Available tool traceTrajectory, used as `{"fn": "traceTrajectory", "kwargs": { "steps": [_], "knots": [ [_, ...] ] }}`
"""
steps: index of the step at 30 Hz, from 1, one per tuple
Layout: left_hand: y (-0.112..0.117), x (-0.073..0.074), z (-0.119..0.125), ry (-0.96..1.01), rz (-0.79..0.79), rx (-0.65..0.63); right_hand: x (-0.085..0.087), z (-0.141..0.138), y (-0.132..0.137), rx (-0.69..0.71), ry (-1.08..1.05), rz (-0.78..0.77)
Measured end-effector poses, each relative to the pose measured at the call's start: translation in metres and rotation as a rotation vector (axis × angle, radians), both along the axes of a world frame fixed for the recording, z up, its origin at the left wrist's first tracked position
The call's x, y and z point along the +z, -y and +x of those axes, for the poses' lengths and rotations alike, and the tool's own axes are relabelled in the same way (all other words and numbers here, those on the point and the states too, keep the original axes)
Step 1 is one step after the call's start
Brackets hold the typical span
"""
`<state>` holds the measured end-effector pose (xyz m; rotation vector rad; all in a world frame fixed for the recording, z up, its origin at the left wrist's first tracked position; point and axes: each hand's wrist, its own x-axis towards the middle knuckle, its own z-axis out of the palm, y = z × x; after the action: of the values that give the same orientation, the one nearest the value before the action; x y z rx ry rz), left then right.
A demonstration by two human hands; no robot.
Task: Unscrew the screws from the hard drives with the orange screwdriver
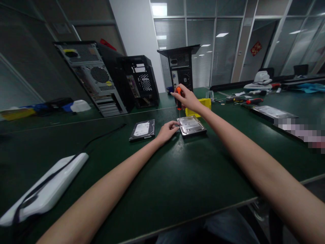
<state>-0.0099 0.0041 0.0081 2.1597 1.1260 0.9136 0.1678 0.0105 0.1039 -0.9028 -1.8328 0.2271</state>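
The hard drive [192, 126] lies flat on the green table [177, 176], label up, out at the far reach of both your arms. Your screwdriver [179, 101] stands nearly upright over the drive's near left corner, tip down at the lid. Whether the tip sits in a screw head is too small to tell.

Your right hand [186, 98] is closed round the orange handle from the top, wrist raised and forearm stretched long across the table. Your left hand [167, 131] rests on the table with its fingertips pinched against the drive's left edge, just beside the tip.

For this step, I'd judge the shaft should stand square to the lid, with pressure straight down so the tip cannot slip out. Let your left fingers pin the drive against spinning, but clear of the tip's path. Both arms are almost straight, which gives little force, so leaning closer would help.

A second hard drive [142, 129] lies to the left, apart from your hand. A yellow box [203, 103] stands just behind.
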Motion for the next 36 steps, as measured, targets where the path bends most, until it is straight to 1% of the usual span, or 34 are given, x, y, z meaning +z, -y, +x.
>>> {"fn": "traceTrajectory", "kwargs": {
  "steps": [3, 8, 18, 28, 36],
  "knots": [
    [-0.0002, -0.0002, 0.0001, 0.003, 0.008, 0.001, -0.0002, 0.0001, -0.0013, 0.001, 0.003, -0.011],
    [-0.0015, -0.0014, 0.0000, 0.011, 0.001, -0.003, 0.0002, 0.0001, -0.0037, -0.041, 0.027, 0.040],
    [-0.0022, -0.0018, -0.0005, 0.010, 0.003, -0.013, 0.0004, 0.0003, 0.0000, -0.002, 0.018, -0.039],
    [-0.0019, -0.0012, 0.0001, 0.002, 0.004, 0.001, -0.0010, 0.0014, -0.0030, -0.035, 0.027, 0.028],
    [-0.0015, -0.0012, 0.0000, 0.007, -0.007, -0.004, -0.0002, 0.0016, 0.0012, -0.032, 0.034, -0.025]
  ]
}}
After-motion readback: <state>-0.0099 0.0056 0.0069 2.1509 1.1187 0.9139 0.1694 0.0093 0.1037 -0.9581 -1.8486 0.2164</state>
